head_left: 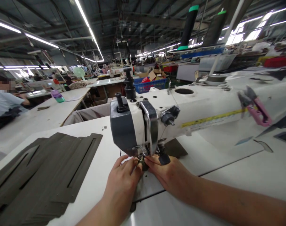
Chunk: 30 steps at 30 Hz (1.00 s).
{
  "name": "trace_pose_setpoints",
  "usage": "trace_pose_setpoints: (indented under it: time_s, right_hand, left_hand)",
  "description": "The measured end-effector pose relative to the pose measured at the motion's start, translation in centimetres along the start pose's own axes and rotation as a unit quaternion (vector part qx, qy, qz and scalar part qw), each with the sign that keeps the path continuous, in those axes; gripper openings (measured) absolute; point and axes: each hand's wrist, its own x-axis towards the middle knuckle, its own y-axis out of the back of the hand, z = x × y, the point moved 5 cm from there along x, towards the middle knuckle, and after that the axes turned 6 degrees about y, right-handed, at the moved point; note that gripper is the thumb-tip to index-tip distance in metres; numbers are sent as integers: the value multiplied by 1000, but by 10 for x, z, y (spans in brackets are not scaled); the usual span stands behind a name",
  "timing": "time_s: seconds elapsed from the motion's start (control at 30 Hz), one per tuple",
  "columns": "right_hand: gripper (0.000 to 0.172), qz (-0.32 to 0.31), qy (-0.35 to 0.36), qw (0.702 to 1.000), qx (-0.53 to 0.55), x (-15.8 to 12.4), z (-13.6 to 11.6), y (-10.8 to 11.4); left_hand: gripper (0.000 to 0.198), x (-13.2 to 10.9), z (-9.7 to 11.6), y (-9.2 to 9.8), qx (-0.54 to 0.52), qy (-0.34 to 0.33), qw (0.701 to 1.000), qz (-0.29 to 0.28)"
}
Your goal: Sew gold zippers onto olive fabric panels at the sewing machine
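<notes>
An industrial sewing machine head (131,125) stands on a white table (91,141), its long arm running to the right. My left hand (120,182) and my right hand (168,177) meet under the needle area. Their fingertips pinch a small dark fabric piece (143,164) at the presser foot. The machine head hides the needle itself. To the left of my hands lies an overlapping stack of dark olive slotted fabric panels (46,175). Pink-handled thread snips (257,108) rest on the machine arm, beyond a yellow tape measure (211,119).
Two dark thread cones (189,28) stand on a rack above the machine. A seated person (3,102) works at a long table on the left. Behind the machine are a blue crate (150,85) with cardboard, a green fan (79,72), and further workstations.
</notes>
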Motion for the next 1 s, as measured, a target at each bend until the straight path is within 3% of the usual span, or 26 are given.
trace_pose_setpoints:
  time_s: [0.6,1.0]
  right_hand:
    - [29,48,16,999,-17,7,1,4]
    - [25,24,-3,1000,-5,8,6,0]
  left_hand:
    - [19,4,-5,-2,-29,10,998,48]
    - [21,9,-5,-2,-42,19,998,47]
